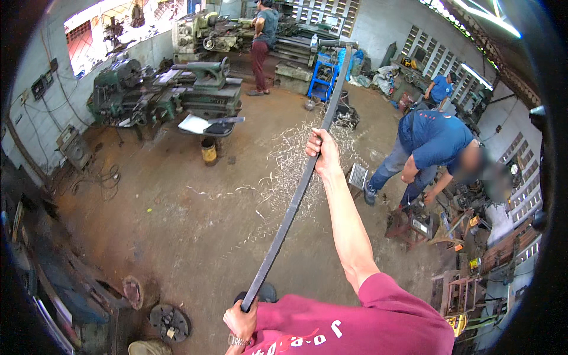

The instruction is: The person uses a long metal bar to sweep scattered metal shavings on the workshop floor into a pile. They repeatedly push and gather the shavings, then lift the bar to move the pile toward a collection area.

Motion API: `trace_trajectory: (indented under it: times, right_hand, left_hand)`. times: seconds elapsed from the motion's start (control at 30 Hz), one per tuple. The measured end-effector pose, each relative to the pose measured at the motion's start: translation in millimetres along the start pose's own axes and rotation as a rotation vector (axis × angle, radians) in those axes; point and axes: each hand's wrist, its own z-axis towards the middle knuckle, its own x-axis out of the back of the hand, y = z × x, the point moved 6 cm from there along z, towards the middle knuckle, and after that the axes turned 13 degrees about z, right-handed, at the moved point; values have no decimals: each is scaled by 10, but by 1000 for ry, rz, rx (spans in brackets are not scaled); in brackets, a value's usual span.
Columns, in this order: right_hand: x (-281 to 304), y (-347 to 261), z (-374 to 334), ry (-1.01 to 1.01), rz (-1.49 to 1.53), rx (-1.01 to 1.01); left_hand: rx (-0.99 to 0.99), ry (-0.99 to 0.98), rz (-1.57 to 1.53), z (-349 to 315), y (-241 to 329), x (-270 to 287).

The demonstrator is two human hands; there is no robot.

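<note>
A long, dark, square-edged metal bar runs slantwise from close to my body out toward the far side of the room. My left hand, with a watch at its wrist, is wrapped round the near end of the bar. Farther up, with the arm stretched out, my right hand grips the bar near its middle. The bar's far end rises in front of a blue stool. Below the bar, curly metal shavings lie scattered over the floor.
A green lathe stands at the left, with a yellow can beside it. One person stands at the back machines; another bends over at the right, and a third is behind. A round chuck lies at lower left.
</note>
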Motion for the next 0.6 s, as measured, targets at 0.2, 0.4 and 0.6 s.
trace_trajectory:
  times: [0.2,0.4,0.6]
  right_hand:
    - [-465,-572,1348,-62,9,86]
    - [-554,-1096,2709,-42,-72,234]
    - [-408,-1767,4010,-4,-96,270]
  left_hand:
    - [-119,2,-138,1302,1055,176]
    - [-259,-50,-124,2772,2096,-17]
    - [-340,-222,-171,3826,3353,-304]
